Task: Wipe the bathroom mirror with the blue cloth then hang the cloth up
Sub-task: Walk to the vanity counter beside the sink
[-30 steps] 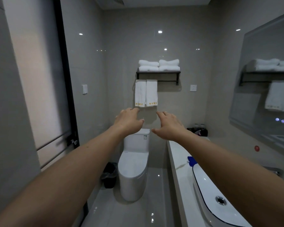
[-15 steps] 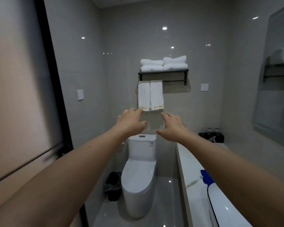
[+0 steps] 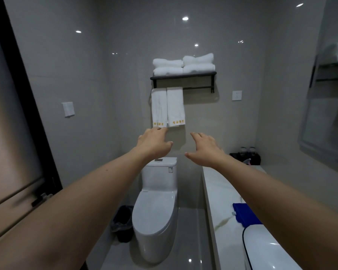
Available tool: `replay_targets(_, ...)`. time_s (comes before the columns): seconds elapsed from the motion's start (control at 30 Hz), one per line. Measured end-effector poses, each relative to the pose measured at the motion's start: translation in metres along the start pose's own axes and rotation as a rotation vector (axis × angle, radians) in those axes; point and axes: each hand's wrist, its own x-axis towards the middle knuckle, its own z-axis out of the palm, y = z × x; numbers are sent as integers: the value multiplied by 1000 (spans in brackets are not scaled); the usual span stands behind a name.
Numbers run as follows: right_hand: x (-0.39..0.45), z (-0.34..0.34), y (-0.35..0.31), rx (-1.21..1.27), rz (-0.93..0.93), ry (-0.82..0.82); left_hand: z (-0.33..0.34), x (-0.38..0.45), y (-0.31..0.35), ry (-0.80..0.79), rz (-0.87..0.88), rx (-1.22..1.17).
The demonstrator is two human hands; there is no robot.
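Observation:
The blue cloth [image 3: 244, 214] lies on the white counter [image 3: 220, 193] at the right, partly hidden under my right forearm and next to the basin. The mirror [image 3: 328, 106] runs along the right wall, only its left part in view. Both my arms are stretched forward at chest height. My left hand [image 3: 153, 142] is empty with fingers apart, its fingertips just below the hanging white towels. My right hand [image 3: 206, 150] is also empty and spread, above the counter's far end. A black towel rack [image 3: 183, 76] hangs on the far wall.
Folded white towels [image 3: 183, 64] sit on the rack and two white towels [image 3: 168, 107] hang from its bar. A white toilet [image 3: 156, 207] stands below, a black bin [image 3: 123, 223] beside it. A white basin [image 3: 265, 248] is at the lower right, a black tray [image 3: 246, 157] at the counter's end.
The view has shifted left and closer to the far wall, so less of the mirror shows. Both hands have stayed raised and spread, drifting slightly apart.

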Motion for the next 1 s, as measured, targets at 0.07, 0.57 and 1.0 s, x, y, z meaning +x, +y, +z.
replay_targets(0.07, 11, 4, 8, -9, 24, -3, 9, 14, 1, -7, 39, 9)
replay_targets(0.57, 171, 80, -52, -98, 109, 53, 63, 172, -117, -2, 171, -39)
replay_targets(1.0, 280, 136, -74, -154, 189, 37, 109, 285, -200, -30, 213, -135)
